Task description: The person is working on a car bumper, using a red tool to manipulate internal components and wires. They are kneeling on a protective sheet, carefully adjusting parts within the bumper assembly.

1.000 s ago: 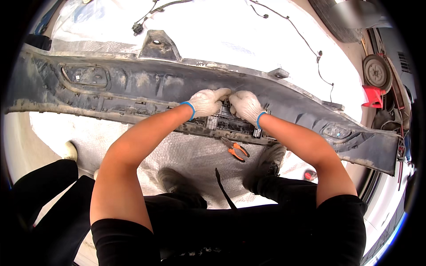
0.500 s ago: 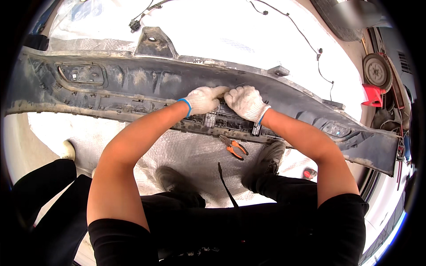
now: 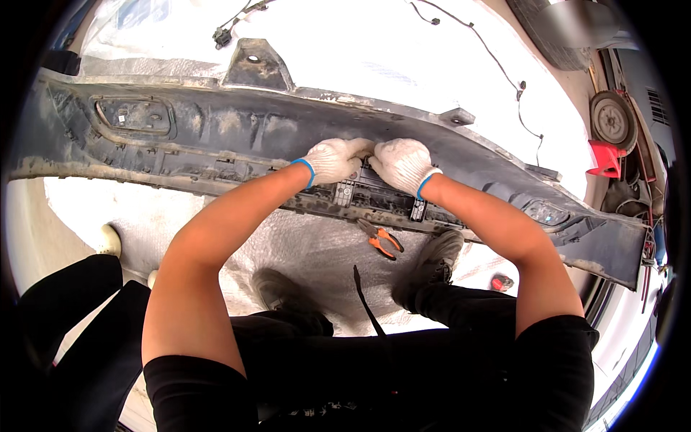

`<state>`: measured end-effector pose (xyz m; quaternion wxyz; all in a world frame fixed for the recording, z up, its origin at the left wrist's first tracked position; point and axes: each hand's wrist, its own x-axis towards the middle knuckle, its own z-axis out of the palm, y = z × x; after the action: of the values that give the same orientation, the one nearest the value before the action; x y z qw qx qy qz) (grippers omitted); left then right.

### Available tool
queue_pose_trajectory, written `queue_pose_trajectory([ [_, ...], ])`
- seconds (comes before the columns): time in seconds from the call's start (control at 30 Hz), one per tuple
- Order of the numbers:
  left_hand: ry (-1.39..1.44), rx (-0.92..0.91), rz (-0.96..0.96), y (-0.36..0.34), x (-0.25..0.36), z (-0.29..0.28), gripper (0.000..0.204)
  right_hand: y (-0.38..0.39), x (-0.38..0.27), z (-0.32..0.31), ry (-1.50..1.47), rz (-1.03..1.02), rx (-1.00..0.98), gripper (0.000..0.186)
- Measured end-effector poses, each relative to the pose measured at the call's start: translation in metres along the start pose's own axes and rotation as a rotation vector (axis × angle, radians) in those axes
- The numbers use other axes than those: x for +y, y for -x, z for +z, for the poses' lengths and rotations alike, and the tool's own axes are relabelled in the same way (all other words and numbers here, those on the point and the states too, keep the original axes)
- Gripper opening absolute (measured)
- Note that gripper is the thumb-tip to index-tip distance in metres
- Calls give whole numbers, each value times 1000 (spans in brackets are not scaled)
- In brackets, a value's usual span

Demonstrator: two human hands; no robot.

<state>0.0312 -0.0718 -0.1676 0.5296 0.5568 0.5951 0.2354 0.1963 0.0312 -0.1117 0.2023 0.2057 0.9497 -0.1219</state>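
A long, dirty dark-grey car bumper (image 3: 324, 119) lies across the view with its ribbed inner side up. My left hand (image 3: 335, 160), in a white knit glove with a blue cuff, is closed at the middle of the bumper, thumb and forefinger pointing right. Its fingertips nearly meet those of my gloved right hand (image 3: 403, 163), which is curled closed just beside it. What they pinch between them is hidden. Both rest over a black slatted plastic grille (image 3: 374, 193) along the bumper's near edge. Orange-handled pliers (image 3: 381, 240) lie on the sheet just below it.
A white woven sheet (image 3: 317, 245) covers the ground. Cables with connectors (image 3: 497, 63) lie beyond the bumper. A wheel (image 3: 612, 121) and a red object (image 3: 606, 157) stand at right. A red-and-black item (image 3: 502, 282) sits by my right shoe (image 3: 440, 255). Another person's legs (image 3: 79, 309) are at left.
My right hand has turned over slightly, its back now rounder and its fingers curled down toward the grille. My left hand has stayed nearly in place. The pliers have not moved.
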Motion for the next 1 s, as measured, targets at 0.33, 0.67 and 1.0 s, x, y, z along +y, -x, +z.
queue_pose_trajectory([
  [0.33, 83, 83, -129, -6, 14, 7, 43, 16, 5, 23, -145, 64, -23, 36],
  [0.67, 158, -86, -131, -17, 2, -15, 47, 1, -1, -2, 58, -15, -21, 28],
  [1.0, 57, -54, -129, -15, 5, -9, 45, -3, -5, 22, -377, 246, 131, 34],
])
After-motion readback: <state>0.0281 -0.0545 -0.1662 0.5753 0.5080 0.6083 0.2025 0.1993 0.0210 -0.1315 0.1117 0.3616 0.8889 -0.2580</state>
